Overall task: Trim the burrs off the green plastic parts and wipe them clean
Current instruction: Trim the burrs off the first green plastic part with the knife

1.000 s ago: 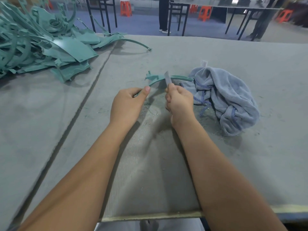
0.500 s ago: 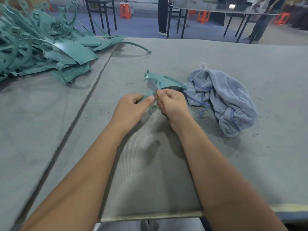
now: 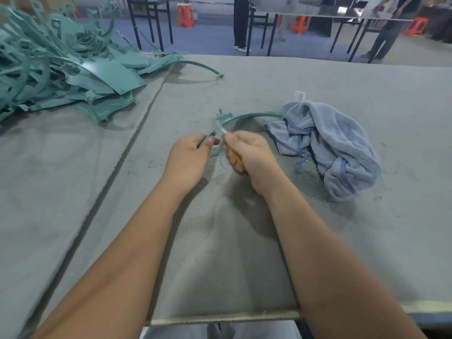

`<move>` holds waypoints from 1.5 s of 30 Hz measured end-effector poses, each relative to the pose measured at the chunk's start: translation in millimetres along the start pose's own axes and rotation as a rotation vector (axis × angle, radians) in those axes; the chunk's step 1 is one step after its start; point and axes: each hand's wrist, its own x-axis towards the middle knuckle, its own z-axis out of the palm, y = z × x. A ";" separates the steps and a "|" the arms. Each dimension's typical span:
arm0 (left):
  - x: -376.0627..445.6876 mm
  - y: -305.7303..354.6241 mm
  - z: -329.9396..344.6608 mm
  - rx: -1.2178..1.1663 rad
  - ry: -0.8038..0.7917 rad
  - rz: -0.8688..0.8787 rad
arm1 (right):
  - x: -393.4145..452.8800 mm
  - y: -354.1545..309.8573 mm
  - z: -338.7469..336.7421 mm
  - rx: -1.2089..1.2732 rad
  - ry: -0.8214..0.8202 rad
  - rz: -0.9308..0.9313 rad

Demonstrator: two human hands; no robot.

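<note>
- Part (image 3: 247, 116): thin curved green strip, held just above the table (image 3: 367, 77), between both hands; far end runs right to the edge of the cloth (image 3: 342, 148).
- Left hand (image 3: 189, 157): fingers and thumb pinch the near end of the part.
- Right hand (image 3: 249, 152): fingers curled round a knife (image 3: 221, 129) with a yellow handle; blade tip sits at the strip edge right beside the left thumb (blade is blurred, exact contact unclear).
- Step in hand, my read: shaving burr off the edge. Keep the blade shallow, stroke away from the left thumb, brace the strip so it doesn't flex.
- Shavings (image 3: 220, 160) lie under the hands.
- Pile (image 3: 73, 77) of more green parts sits far left, well apart. Wiping not yet done on this one.
</note>
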 end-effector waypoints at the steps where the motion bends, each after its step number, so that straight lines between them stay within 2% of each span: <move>1: 0.6 -0.2 -0.9 0.000 0.002 0.001 | -0.8 1.7 3.4 -0.071 -0.038 -0.030; 3: 0.3 0.5 -2.3 -0.002 -0.008 0.002 | 0.1 3.8 7.1 -0.124 -0.018 -0.060; 16: 1.1 0.2 -2.3 -0.067 -0.044 -0.040 | -0.1 7.3 9.2 -0.087 0.131 -0.085; 45: -1.1 1.5 -1.7 -0.035 -0.043 -0.054 | -1.2 6.3 9.0 -0.057 0.204 -0.107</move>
